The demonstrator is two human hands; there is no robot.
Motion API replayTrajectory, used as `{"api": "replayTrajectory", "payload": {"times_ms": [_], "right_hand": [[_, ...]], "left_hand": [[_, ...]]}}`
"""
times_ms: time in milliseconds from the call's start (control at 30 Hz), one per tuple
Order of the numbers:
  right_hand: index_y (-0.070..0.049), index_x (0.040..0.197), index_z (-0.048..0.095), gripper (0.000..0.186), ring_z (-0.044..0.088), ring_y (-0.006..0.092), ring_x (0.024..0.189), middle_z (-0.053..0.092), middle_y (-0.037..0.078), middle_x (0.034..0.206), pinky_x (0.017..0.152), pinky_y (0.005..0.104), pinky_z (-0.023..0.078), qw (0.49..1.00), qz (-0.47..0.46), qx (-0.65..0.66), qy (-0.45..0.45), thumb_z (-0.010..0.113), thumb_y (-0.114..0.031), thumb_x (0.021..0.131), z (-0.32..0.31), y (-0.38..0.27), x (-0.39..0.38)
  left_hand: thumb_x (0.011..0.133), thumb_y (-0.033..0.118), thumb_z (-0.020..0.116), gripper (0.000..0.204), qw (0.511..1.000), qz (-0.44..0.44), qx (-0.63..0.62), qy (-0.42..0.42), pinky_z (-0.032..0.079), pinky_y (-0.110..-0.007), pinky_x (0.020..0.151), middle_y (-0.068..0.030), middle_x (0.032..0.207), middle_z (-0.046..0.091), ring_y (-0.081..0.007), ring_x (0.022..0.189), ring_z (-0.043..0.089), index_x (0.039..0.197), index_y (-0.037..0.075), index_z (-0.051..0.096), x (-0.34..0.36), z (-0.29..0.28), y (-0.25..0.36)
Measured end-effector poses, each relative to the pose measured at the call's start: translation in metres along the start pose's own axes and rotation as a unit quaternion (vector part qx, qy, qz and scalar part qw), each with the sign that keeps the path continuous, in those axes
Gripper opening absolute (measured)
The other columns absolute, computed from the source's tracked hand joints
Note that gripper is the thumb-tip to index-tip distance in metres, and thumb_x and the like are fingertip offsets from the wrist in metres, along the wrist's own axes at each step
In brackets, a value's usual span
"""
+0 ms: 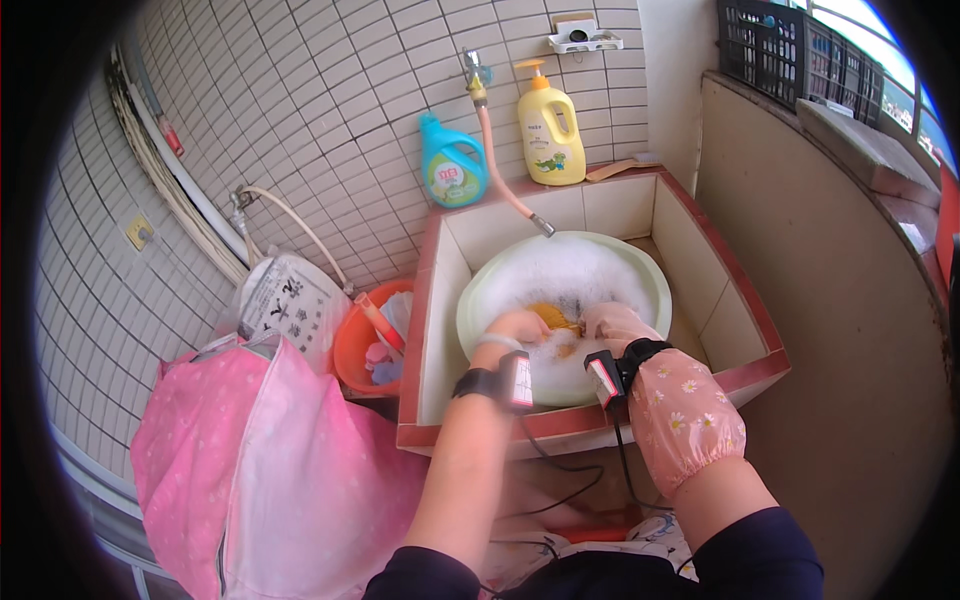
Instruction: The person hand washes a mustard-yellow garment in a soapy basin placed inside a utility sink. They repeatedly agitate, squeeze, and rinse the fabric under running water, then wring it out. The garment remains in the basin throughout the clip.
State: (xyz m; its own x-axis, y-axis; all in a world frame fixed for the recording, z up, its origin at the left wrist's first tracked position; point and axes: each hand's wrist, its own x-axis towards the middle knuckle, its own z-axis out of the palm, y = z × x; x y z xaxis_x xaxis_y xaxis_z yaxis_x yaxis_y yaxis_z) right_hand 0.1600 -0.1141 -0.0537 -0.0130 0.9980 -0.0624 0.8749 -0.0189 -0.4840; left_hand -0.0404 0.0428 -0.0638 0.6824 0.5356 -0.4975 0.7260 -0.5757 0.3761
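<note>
A pale green basin [480, 350] full of white suds sits inside the tiled sink. Amid the foam, a wet mustard-yellow cloth [553, 318] shows between my two hands, with a dark patch beside it. My left hand [522, 325] is closed on the cloth's left side. On the other side, my right hand [603, 320] is closed at the cloth's right edge, its fingers partly hidden by suds. A pink daisy-print sleeve cover [685, 405] wraps my right forearm; my left forearm is bare. Each wrist carries a strapped black device with a cable.
A red-rimmed tiled sink [745, 310] surrounds the basin. Behind stand a blue-green detergent bottle [453, 165] and a yellow pump bottle [552, 135]; a tap hose [495, 160] hangs between them. At left are an orange bucket [350, 345] and a pink cover [300, 450].
</note>
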Motion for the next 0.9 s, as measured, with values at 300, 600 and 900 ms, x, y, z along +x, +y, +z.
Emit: {"api": "replayTrajectory", "payload": {"times_ms": [300,600,900], "right_hand": [[-0.003,0.084,0.061,0.012,0.057,0.0211,0.074,0.057,0.006,0.076,0.067,0.0349,0.044,0.966,0.110,0.197,0.128,0.068,-0.011,0.080,0.000,0.019,0.042],[-0.007,0.095,0.056,0.008,0.047,0.0143,0.078,0.053,0.003,0.082,0.072,0.0311,0.042,0.818,-0.045,0.462,0.340,0.060,-0.013,0.091,-0.074,-0.057,0.037],[-0.006,0.088,0.054,0.021,0.048,0.0111,0.071,0.054,0.000,0.079,0.069,0.0280,0.043,0.799,0.065,0.499,0.329,0.069,-0.021,0.090,-0.087,-0.046,0.014]], "left_hand": [[0.075,0.018,0.082,0.037,0.998,0.029,0.009,0.047,0.053,-0.038,0.091,-0.0101,0.110,0.074,-0.0269,0.104,0.069,0.110,0.009,0.075,0.015,0.014,-0.016],[0.078,0.009,0.076,0.036,0.955,-0.040,-0.247,0.163,0.054,-0.039,0.074,-0.0126,0.096,0.071,-0.0273,0.088,0.069,0.112,0.005,0.067,-0.009,-0.008,0.027],[0.084,0.000,0.051,0.029,0.809,-0.133,-0.237,0.521,0.054,-0.040,0.081,-0.0167,0.104,0.073,-0.0304,0.093,0.071,0.102,0.007,0.072,-0.048,-0.037,0.021]]}}
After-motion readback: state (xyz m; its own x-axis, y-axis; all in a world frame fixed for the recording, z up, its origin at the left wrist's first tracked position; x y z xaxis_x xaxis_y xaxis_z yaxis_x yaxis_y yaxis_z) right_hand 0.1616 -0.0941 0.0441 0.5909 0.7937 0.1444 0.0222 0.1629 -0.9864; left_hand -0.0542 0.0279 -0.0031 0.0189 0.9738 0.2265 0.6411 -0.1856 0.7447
